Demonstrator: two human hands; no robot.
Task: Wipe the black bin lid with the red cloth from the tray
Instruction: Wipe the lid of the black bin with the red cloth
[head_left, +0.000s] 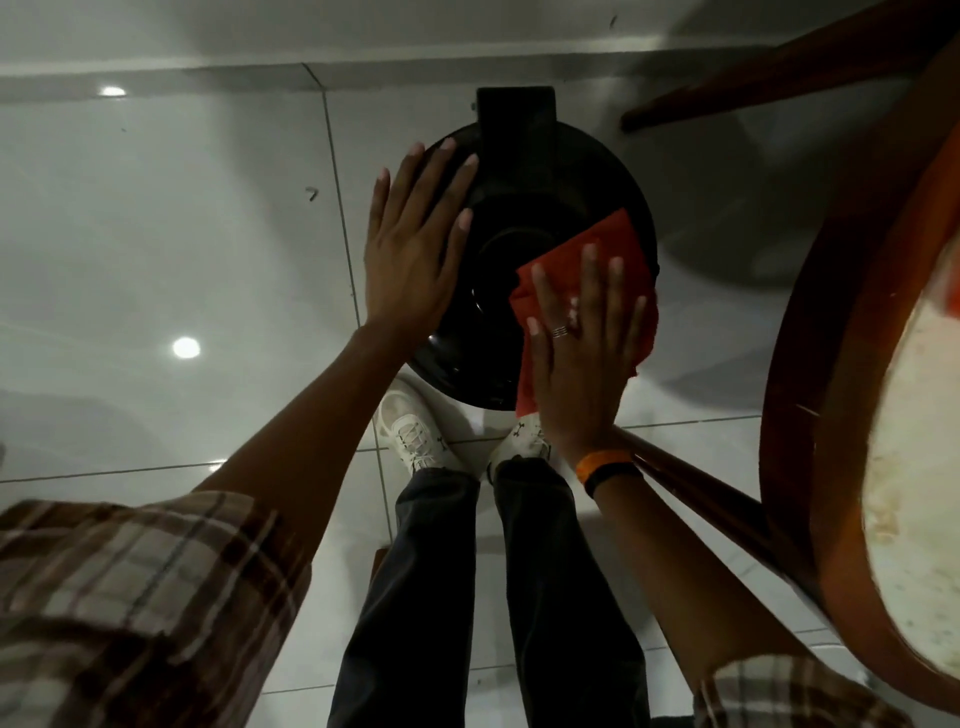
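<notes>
Head view, looking straight down. Nearest to me: plaid sleeves (130, 597) rolled at both forearms, dark trousers (441, 597), white shoes (410, 431) on the floor under my hands. My right hand (582, 358) lies flat, fingers spread and extended, palm pressing the red cloth (597, 249) onto the black bin lid (545, 208); nothing is pinched, the cloth is held only by palm pressure. An orange and black band (608, 470) sits on that wrist, a ring on one finger. The cloth covers the lid's near-right portion under and just beyond my right fingers, one edge hanging past the rim. My left hand (410, 244) is open too, fingers apart, resting flat on the lid's left edge, well apart from the cloth. The lid is round, glossy, with concentric ridges and a rectangular hinge block (514, 114) beyond my fingertips. To the right of my right hand: a round brown wooden table (810, 364), its pale top partly in frame. Floor (182, 234): large glossy light-grey tiles, thin grout lines, two ceiling-light reflections to the left of my left hand. Farthest: the base of a pale wall (311, 31).
</notes>
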